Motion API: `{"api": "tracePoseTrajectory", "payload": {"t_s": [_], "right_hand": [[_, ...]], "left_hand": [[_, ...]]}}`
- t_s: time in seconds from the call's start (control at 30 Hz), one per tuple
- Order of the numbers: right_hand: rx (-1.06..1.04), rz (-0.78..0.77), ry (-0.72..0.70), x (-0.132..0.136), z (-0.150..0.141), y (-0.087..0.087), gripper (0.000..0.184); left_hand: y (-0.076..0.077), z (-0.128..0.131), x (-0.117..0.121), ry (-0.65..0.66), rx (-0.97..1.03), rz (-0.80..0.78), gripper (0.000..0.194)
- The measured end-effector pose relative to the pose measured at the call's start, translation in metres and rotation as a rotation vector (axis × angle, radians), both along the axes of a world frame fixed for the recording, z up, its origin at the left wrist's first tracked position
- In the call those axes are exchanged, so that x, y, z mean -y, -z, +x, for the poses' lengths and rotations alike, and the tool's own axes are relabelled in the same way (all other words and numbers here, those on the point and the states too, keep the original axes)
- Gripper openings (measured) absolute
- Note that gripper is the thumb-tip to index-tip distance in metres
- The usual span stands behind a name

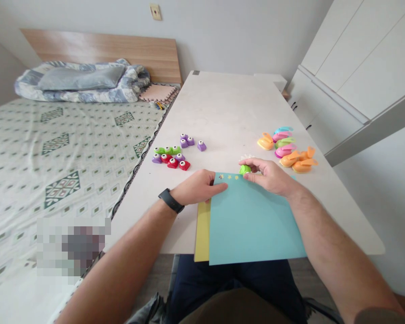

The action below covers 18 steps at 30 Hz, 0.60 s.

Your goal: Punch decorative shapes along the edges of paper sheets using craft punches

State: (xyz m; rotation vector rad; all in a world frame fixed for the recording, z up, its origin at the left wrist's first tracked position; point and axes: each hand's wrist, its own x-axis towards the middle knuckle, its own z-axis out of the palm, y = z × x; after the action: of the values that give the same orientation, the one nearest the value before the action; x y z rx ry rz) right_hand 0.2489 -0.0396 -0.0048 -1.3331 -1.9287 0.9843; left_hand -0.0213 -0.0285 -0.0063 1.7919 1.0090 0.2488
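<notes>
I have my right hand [268, 176] pinched narrow around a green craft punch [245, 169], which sits at the top edge of a blue card [249, 220]. My left hand [199, 187] lies flat and open on that card, which overlaps a yellow sheet [202, 234] on the surface [229, 108]. Small punches [173, 153] sit left of my hands, larger orange and pink punches [286, 150] to the right.

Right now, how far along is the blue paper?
Done: a few little stars sit along the top edge of the blue paper. In hand: the right hand pinches a green punch at that edge, and the left hand rests on the paper. Left: most of the sheet is bare, and small punches and big punches lie on the table.
</notes>
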Motion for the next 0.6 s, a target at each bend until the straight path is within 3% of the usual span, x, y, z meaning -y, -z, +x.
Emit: {"api": "tracePoseTrajectory", "payload": {"t_s": [0.6], "right_hand": [[-0.022, 0.001, -0.022, -0.0002, 0.0057, -0.0014, 0.043]], "left_hand": [[-0.0006, -0.0004, 0.0, 0.007, 0.017, 0.005, 0.041]]}}
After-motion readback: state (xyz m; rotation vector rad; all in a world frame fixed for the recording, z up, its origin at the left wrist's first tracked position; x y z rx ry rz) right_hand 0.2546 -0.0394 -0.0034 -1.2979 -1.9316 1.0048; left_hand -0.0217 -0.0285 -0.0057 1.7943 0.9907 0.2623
